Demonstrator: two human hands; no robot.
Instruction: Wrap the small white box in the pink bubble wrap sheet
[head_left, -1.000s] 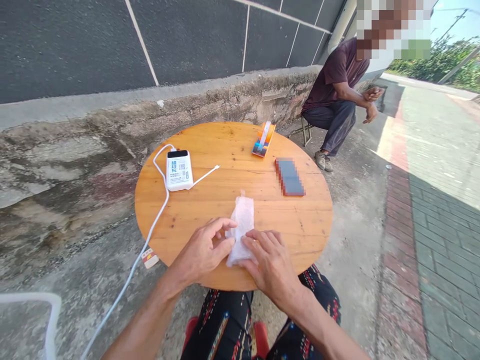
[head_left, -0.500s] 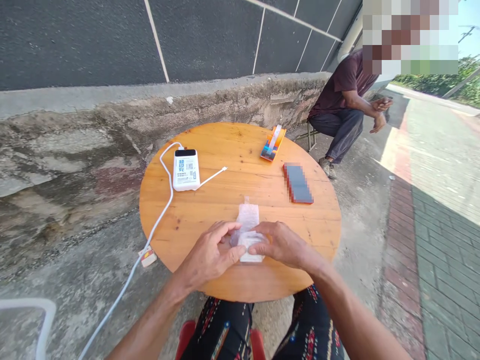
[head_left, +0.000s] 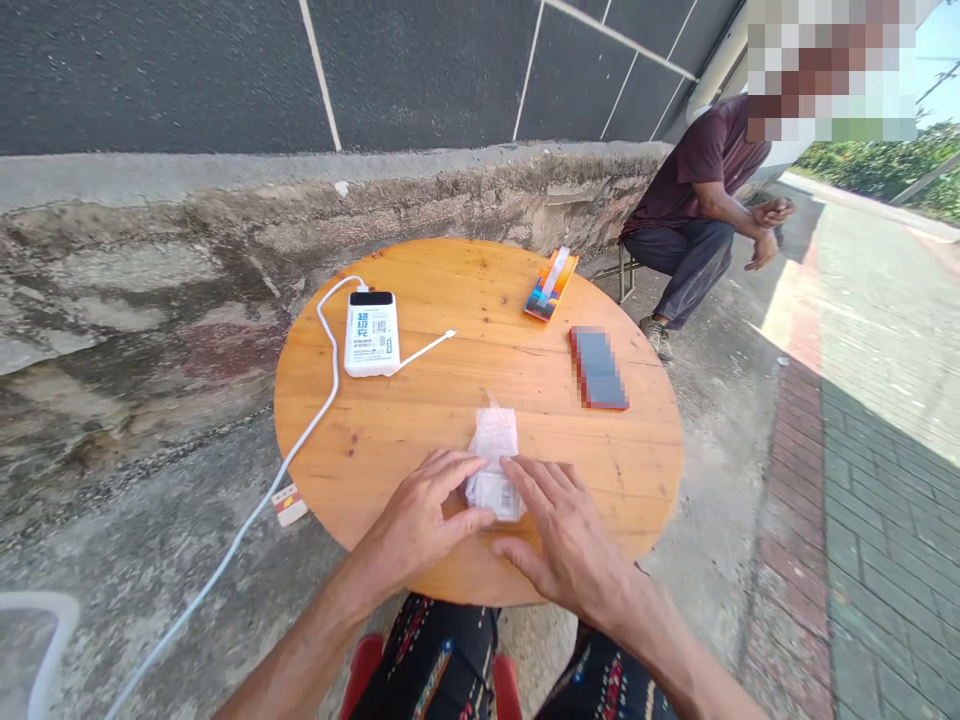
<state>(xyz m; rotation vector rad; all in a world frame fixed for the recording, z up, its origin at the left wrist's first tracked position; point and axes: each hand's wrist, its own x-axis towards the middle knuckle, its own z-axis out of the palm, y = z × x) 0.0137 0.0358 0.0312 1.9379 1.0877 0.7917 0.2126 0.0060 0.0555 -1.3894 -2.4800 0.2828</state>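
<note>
A small white box (head_left: 495, 497), with what looks like a printed label, lies in translucent bubble wrap (head_left: 495, 430) near the front edge of the round wooden table. A loose strip of the wrap runs away from me beyond the box. My left hand (head_left: 431, 500) grips the package at its left side, thumb low by the box's near corner and fingers on the wrap. My right hand (head_left: 566, 525) is open, its fingertips touching the wrap and the box's right side. Its thumb stands apart from the box, over the table.
On the wooden table (head_left: 420, 280) are a white power bank (head_left: 373, 340) with a cable (head_left: 315, 415), an orange tape dispenser (head_left: 551, 285) and a red-edged phone (head_left: 598, 368). A small carton (head_left: 289, 505) lies on the ground at left. Another person (head_left: 690, 210) sits beyond, at right.
My right hand has opened and drawn its thumb back toward me, off the box. The wrap's near end now lies flatter over the box, showing the label. My left hand stays by it.
</note>
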